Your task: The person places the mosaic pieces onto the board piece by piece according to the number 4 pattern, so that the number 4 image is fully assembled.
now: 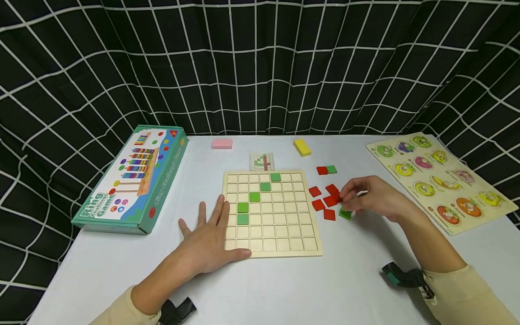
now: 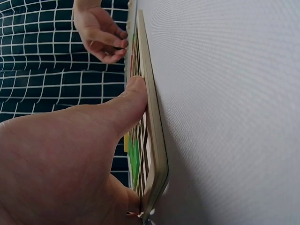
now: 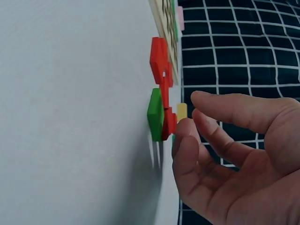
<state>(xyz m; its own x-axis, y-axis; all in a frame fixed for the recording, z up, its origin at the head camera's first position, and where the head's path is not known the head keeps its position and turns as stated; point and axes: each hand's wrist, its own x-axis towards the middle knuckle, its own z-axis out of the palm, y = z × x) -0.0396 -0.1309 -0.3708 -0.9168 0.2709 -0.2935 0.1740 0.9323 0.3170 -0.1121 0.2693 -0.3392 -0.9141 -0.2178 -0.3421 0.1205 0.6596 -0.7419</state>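
Observation:
A wooden grid board [image 1: 272,243] lies in the middle of the white table, with several green tiles [image 1: 254,197] set in a diagonal line. My left hand [image 1: 215,230] rests flat at the board's front left corner, fingers straight, thumb [image 2: 133,93] along the board's edge [image 2: 152,117]. To the right of the board lie loose red tiles [image 1: 318,204] and a green tile [image 1: 345,214]. My right hand [image 1: 345,198] hovers over them with its fingers loosely curled. One fingertip [image 3: 180,129] touches a red tile [image 3: 168,124] beside the green tile [image 3: 154,115]. The thumb stays apart from it.
A green Ring Challenge Game box [image 1: 134,176] lies at the left. A pink block [image 1: 221,143], a pattern card [image 1: 262,161] and a yellow block [image 1: 302,147] sit behind the board. A red and green tile pair [image 1: 327,170] and a fruit puzzle board [image 1: 443,180] lie to the right.

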